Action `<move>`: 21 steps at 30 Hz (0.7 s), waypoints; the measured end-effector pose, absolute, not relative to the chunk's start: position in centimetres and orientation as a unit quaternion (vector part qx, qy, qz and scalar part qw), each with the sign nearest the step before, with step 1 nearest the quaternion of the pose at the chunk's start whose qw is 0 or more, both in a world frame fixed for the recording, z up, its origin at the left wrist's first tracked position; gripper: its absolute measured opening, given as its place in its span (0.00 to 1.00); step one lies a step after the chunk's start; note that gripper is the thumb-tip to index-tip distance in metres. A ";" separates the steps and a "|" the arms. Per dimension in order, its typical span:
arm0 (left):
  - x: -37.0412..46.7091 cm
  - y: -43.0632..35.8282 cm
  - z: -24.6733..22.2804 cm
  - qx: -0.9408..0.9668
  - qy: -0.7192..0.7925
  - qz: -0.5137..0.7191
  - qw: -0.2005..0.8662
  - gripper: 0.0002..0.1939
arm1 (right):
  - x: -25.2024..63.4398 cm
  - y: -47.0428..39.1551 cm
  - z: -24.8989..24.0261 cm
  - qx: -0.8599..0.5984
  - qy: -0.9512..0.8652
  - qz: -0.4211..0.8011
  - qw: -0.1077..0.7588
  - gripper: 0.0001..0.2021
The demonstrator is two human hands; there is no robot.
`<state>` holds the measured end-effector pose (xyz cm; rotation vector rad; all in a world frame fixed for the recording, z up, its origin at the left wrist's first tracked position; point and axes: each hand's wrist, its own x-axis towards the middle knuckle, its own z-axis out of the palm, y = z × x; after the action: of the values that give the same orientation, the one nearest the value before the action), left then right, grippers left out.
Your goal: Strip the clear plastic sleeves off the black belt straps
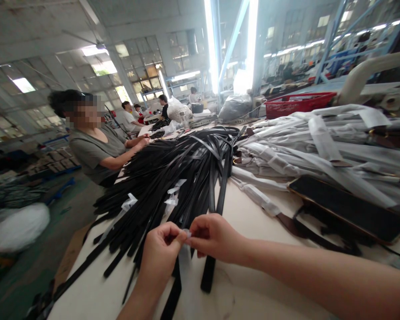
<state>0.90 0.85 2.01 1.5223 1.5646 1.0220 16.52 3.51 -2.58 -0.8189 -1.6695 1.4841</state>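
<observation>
In the lower middle of the frame the two hands meet above the table (246,209). The left hand (162,253) is closed, with thumb and fingers pinched on a thin clear plastic sleeve (186,262). The right hand (213,238) is also closed and pinches the same sleeve at its top end, so the fingertips of both hands almost touch each other. The sleeve hangs down from the pinch toward the bottom edge of the frame and lies partly over a black strap (209,266).

Just behind the hands, in the centre of the frame, a big pile of black straps (173,173) spreads over the table, and some small pieces of clear plastic lie on it. To the right of this pile is a heap of straps wrapped in pale plastic (320,146). In front of that heap, at the right, lies a flat black panel (350,206). A red basket (296,103) stands in the upper right, behind the wrapped heap.

At the left of the frame another person in a grey shirt (93,151) leans to the table, with a hand (142,142) at the far edge of the black pile. More people sit further back.
</observation>
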 end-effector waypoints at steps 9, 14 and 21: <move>0.1 0.9 1.5 0.573 0.571 0.410 0.422 0.16 | 17.1 3.7 -1.8 -0.281 -0.656 0.588 0.382 0.16; 0.4 0.9 1.6 0.604 0.581 0.393 0.380 0.16 | 17.0 3.7 -1.9 -0.292 -0.720 0.494 0.389 0.13; 0.3 1.0 1.1 0.574 0.536 0.420 0.454 0.16 | 16.7 3.9 -1.9 -0.284 -0.668 0.578 0.373 0.05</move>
<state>0.34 1.04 1.12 1.4179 1.3237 1.0356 16.74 3.93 -1.87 -0.7273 -1.7113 1.4808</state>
